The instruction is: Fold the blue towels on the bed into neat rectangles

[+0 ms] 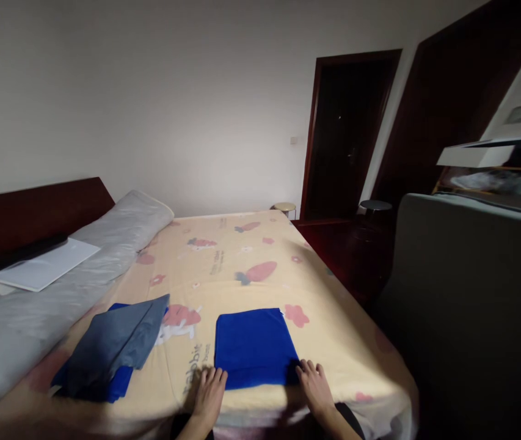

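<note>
A blue cloth (255, 345) lies flat in a rough square on the patterned bed sheet (223, 263). At its near left corner is my left hand (211, 391), fingers bent and close together on the cloth's edge. My right hand (314, 384) is at the near right corner, its fingertips pressed on the edge there, thumb side out of sight. Further left, a crumpled grey-blue cloth (118, 336) rests on top of another blue cloth (121, 384).
A long grey pillow (118, 244) runs along the bed's left side, with a white flat board (43, 269) on it. A dark grey panel (466, 305) stands right of the bed. Two stools (376, 206) are near the dark door (349, 134).
</note>
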Tool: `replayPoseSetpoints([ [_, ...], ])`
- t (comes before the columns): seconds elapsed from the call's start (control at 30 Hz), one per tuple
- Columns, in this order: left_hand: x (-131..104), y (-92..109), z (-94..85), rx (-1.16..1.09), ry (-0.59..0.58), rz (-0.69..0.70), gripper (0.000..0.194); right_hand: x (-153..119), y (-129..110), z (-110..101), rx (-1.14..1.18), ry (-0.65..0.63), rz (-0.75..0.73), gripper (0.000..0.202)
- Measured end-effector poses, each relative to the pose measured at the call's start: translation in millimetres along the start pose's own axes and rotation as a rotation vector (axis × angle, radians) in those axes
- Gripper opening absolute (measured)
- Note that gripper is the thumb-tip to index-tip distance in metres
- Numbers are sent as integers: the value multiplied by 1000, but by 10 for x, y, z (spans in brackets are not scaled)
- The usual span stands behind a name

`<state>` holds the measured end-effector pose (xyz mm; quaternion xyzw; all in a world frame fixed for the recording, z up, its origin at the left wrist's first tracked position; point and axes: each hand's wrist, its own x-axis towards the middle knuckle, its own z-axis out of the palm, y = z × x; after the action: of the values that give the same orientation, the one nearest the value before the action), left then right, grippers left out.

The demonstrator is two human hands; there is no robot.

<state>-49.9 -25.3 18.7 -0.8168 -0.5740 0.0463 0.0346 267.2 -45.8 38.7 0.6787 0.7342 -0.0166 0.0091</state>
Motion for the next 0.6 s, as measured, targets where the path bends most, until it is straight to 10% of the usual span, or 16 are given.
replayPoseSetpoints([
  [0.3,12,46,-425,-217,-168,-64,44,25,-26,-216,82,-27,55,28],
  [0.6,42,-60,-126,-81,-51,-92,58,41,-21,-102,-13,103,49,43],
])
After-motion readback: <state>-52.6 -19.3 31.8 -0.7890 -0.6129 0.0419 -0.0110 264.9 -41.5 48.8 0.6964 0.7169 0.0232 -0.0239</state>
